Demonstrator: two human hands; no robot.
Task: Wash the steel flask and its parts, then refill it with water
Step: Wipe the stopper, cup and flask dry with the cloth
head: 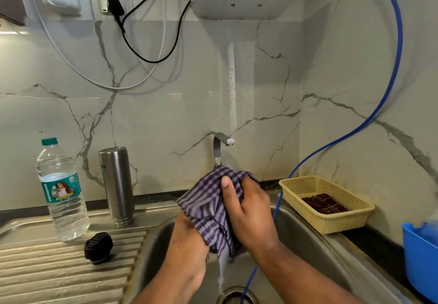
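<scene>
Sink (308, 244): brushed steel basin in the near centre, with both hands over it.
Drainboard (47, 275): ribbed steel on the near left, and the flask's parts are sitting here.
Cloth (208, 206): purple-and-grey checked fabric, soft and bunched up, with one tail hanging towards the drain.
Right hand (251, 211): clamped on the cloth from the right, thumb pressed flat on top and fingers curled round the bundle.
Left hand (187, 239): coming up from below with the cloth draped over it. Its fingers are buried in the folds, so I can't tell their grip.
Basket (331, 220): cream plastic mesh, rectangular, on the right ledge, with a dark checked rag (323, 204) lying inside.
Blue tub (419, 256): smooth plastic at the near right edge, only partly in shot.
Water bottle (62, 197): clear ribbed plastic with a green cap, upright at the far left of the drainboard.
Steel flask (116, 185): a matte cylinder standing neck-end down at the far edge of the drainboard, just right of the bottle. No hand is on it.
Flask cap (98, 247): black, round and knurled, lying on the ribs nearer than the flask.
Tap (219, 147): a curved steel spout on the far wall, right behind the cloth.
</scene>
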